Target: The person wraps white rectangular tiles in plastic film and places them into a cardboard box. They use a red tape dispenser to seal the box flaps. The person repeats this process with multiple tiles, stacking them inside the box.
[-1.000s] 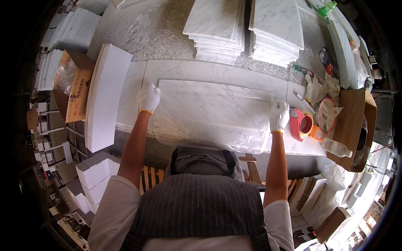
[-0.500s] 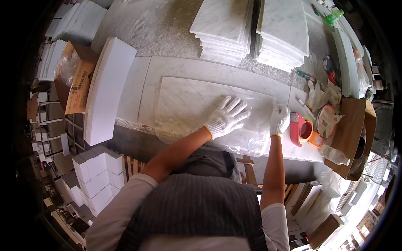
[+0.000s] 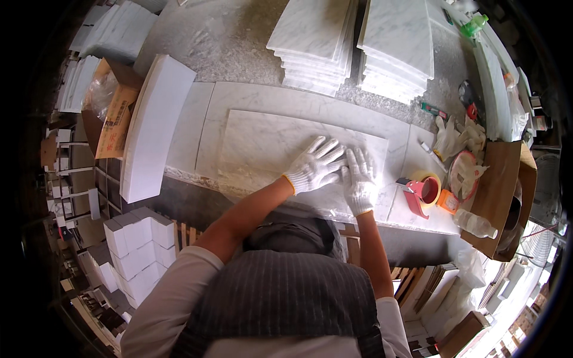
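Marble slab (image 3: 271, 134) lies under left hand (image 3: 313, 167), fingers splayed wide, and right hand (image 3: 360, 184), fingers slightly parted, nothing gripped! Clear film (image 3: 250, 180) seems to cover it.

Left hand (image 3: 310, 170) and right hand (image 3: 360, 186) lie palm-down side by side, fingers (image 3: 327, 150) extended, forearms (image 3: 253, 206) angled inward.

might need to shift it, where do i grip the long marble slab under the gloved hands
Probably grip the marble slab by its two short ends, coming from left and right: it is long and lies flat, so opposite ends should balance it. The left hand and right hand now lie on its face.
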`<action>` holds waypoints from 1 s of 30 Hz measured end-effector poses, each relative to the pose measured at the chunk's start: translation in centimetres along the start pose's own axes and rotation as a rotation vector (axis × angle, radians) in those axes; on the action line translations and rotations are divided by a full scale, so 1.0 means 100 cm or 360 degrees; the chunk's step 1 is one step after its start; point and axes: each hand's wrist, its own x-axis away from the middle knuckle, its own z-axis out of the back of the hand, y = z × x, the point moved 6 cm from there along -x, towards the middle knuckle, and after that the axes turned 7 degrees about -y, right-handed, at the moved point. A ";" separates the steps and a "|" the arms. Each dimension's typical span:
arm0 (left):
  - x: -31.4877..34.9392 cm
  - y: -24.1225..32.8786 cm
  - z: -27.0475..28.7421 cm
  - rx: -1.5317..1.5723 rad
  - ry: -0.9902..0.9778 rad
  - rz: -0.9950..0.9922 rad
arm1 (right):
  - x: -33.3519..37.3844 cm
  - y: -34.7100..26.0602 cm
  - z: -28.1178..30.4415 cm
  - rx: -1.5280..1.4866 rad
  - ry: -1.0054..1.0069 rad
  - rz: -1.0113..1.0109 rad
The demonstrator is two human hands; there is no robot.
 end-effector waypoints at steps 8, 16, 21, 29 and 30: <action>0.042 -0.036 0.021 -0.0069 0.0077 0.0027 | -0.005 0.067 0.003 0.0215 -0.0154 -0.0303; 0.139 -0.122 0.087 -0.0498 0.0136 0.0700 | -0.006 0.059 0.004 0.0198 -0.0132 -0.0277; 0.149 -0.107 0.094 -0.0676 0.0282 0.0739 | -0.007 0.057 -0.004 0.0282 -0.0077 -0.0342; 0.161 -0.051 0.045 -0.0248 -0.0348 0.0050 | -0.008 0.055 -0.003 0.0236 0.0004 -0.0338; 0.163 -0.056 0.047 -0.0245 -0.0356 0.0027 | -0.008 0.056 -0.002 0.0231 0.0001 -0.0342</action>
